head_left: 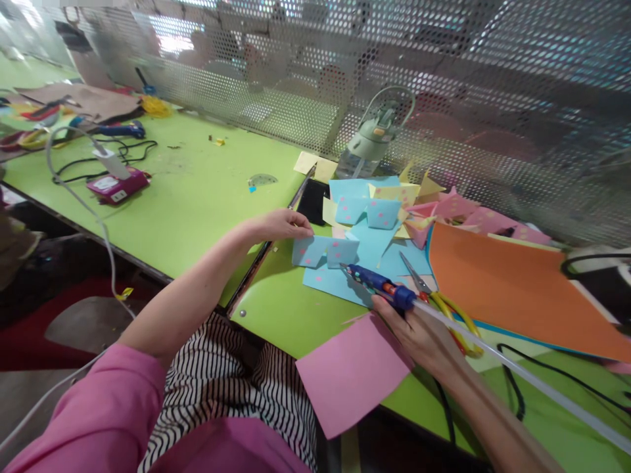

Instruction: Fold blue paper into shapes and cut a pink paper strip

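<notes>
Left of the orange sheet (522,289) on the green table (271,302), the right hand (419,335) grips a blue glue gun (377,282), its grip closed round the rear of the body. The gun's long axis slants from lower right to upper left, nozzle pointing left at the folded blue paper (310,252); a pale glue stick (517,381) extends from its back, passing on the near side of the orange sheet. Farther left of that sheet, the left hand (290,225) has its fingertips drawn close at the folded paper's upper edge; whether they pinch it, I cannot tell. Yellow-handled scissors (446,309) lie just left of the orange sheet, and a pink square (352,374) is to its lower left.
</notes>
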Demonstrator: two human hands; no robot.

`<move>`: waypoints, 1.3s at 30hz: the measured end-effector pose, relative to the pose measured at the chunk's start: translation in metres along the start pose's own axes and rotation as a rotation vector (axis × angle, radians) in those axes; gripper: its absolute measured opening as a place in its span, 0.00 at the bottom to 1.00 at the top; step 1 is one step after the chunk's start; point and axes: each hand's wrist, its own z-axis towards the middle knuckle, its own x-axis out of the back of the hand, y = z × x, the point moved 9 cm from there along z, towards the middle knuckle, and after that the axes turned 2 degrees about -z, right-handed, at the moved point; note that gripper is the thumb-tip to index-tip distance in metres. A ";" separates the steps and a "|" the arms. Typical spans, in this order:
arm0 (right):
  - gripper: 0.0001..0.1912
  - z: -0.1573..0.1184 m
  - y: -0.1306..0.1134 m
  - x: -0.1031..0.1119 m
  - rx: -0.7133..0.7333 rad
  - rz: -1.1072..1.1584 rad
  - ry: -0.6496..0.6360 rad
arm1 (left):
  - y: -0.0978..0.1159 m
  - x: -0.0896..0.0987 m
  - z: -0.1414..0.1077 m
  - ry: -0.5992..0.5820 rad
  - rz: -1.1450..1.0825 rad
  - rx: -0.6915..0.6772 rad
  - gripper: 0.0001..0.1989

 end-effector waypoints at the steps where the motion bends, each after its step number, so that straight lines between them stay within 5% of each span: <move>1: 0.26 0.000 0.000 0.000 -0.005 0.003 -0.002 | 0.000 0.000 0.000 0.000 0.000 -0.002 0.18; 29: 0.26 0.000 0.000 0.001 -0.051 -0.016 0.001 | -0.003 0.000 0.001 0.012 0.019 0.004 0.20; 34: 0.24 -0.014 0.012 0.027 -0.113 -0.004 0.093 | -0.001 0.002 -0.001 0.027 0.022 0.009 0.18; 39: 0.23 -0.030 0.063 0.062 -0.208 -0.083 0.176 | 0.000 0.002 -0.002 0.021 0.027 0.000 0.17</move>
